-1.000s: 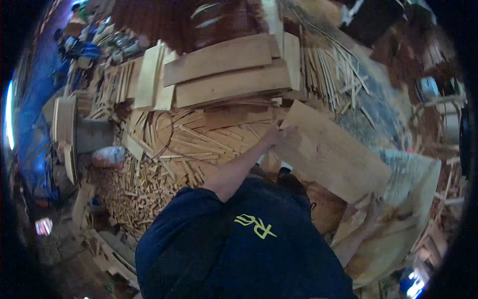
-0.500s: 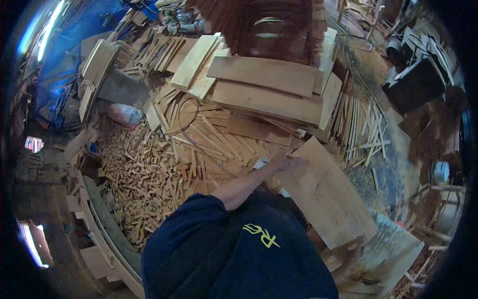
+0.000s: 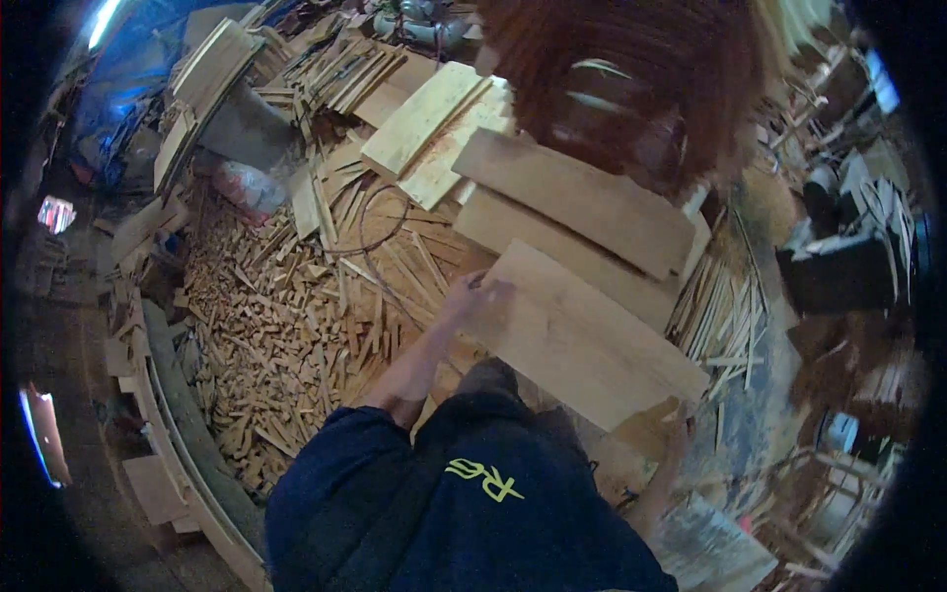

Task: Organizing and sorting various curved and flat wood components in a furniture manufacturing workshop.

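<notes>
A wide flat wooden board (image 3: 592, 335) is held in front of me, sloping down from upper left to lower right. My left hand (image 3: 475, 298) is closed on its left end. At the lower right end my right hand (image 3: 679, 422) grips the board; its fingers are partly hidden and blurred. Just beyond lies a stack of similar wide boards, with the top board (image 3: 577, 197) set askew. The held board covers part of the stack's near side in the picture.
Paler planks (image 3: 424, 133) lie left of the stack. A big heap of small wood offcuts (image 3: 276, 345) fills the left floor, with a dark cable (image 3: 370, 232) beside it. Thin strips (image 3: 725, 316) lie at right. A pale sheet (image 3: 715, 553) stands at lower right.
The held board has swung from a steep slant to a flatter one and moved left, nearer the stack. Both hands have stayed on it. The whole view has shifted.
</notes>
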The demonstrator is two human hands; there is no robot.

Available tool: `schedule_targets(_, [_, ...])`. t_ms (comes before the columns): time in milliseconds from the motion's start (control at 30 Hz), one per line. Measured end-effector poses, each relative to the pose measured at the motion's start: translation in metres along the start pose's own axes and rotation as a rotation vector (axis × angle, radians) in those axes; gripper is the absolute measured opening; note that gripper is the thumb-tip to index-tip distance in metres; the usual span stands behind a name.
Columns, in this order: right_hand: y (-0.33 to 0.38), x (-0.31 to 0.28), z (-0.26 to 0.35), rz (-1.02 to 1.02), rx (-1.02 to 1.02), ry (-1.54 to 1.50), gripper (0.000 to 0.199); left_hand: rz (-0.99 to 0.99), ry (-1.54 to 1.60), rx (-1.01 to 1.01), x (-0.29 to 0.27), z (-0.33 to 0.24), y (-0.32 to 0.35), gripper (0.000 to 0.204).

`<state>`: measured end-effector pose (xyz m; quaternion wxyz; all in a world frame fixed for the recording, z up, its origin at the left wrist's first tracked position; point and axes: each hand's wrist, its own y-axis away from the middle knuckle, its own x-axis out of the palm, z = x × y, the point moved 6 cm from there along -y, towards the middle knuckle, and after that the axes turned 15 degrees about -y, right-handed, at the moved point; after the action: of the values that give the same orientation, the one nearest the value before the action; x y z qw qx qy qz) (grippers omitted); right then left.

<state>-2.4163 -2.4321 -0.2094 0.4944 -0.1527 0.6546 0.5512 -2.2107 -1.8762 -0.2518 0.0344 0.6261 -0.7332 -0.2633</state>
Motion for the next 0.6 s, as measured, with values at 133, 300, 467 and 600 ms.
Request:
schedule_targets(133, [-0.118, 0.042, -0.039, -0.396, -0.026, -1.070, 0.057, -0.182, -0.125, -0.002, -0.061, -0.024, -0.064, 0.042])
schedule_targets(300, [-0.300, -0.007, 0.097, -0.284, -0.157, -1.388, 0.052, -0.374, -0.475, 0.051, -0.138, -0.058, -0.125, 0.052])
schedule_targets(467, [-0.364, -0.016, 0.092, -0.231, -0.538, -1.888, 0.036, -0.236, -0.337, -0.031, -0.119, -0.082, -0.201, 0.076])
schedule_targets(600, [-0.367, -0.051, 0.154, -0.120, -0.404, -1.847, 0.027, -0.318, -0.174, 0.078, -0.138, -0.042, -0.219, 0.066])
